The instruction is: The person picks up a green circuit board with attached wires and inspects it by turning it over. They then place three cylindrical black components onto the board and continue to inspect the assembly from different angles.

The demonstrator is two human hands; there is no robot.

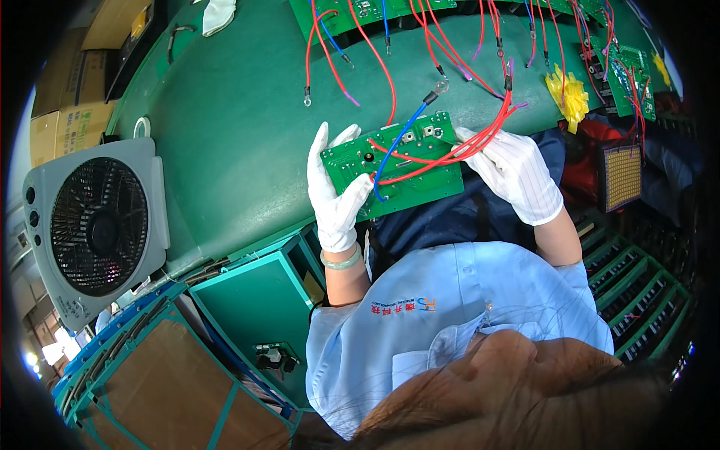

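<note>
A green circuit board [431,191] is held tilted over my lap at the bench's near edge. My white-gloved left hand [334,206] grips its left end, thumb on the upper face and fingers around the far side. My right hand [514,176], also gloved, is closed at the board's right edge, with its fingertips pinching the red wires [420,174] that run across the board. A blue wire [401,142] rises from the board and ends in a ring terminal [442,88]. The right fingertips are partly hidden by the wires.
More green boards [341,15] with red and blue wires line the bench's far side. A yellow bundle [568,97] lies at the right. On the left stand a grey box fan [154,210] and cardboard boxes [79,131]. A green cabinet [247,300] is below the green bench [225,150].
</note>
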